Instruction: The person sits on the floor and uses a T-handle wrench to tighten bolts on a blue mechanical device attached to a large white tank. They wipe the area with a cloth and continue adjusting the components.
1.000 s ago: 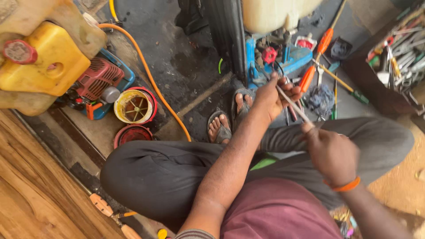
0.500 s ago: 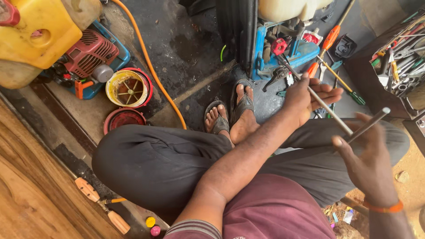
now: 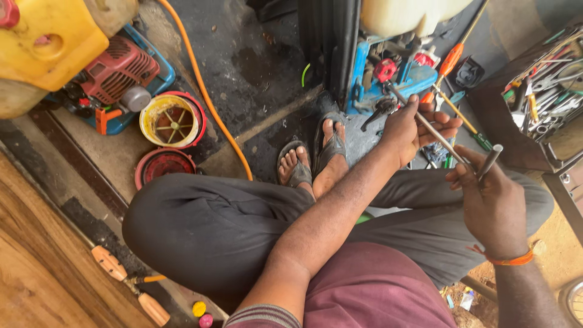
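I see the thin metal rod slanting from upper left down to lower right, its far tip toward the blue machine, its near end running into my right hand. My left hand is closed around the rod's upper stretch, fingers curled over it. My right hand grips a short dark metal tube, which points up and to the right, angled against the rod where the two meet between the hands. Both hands hover above my crossed legs and sandalled feet. Below is a dark, stained concrete floor, with an orange hose running across it, a yellow canister at the top left corner and a tray of tools by the right edge.
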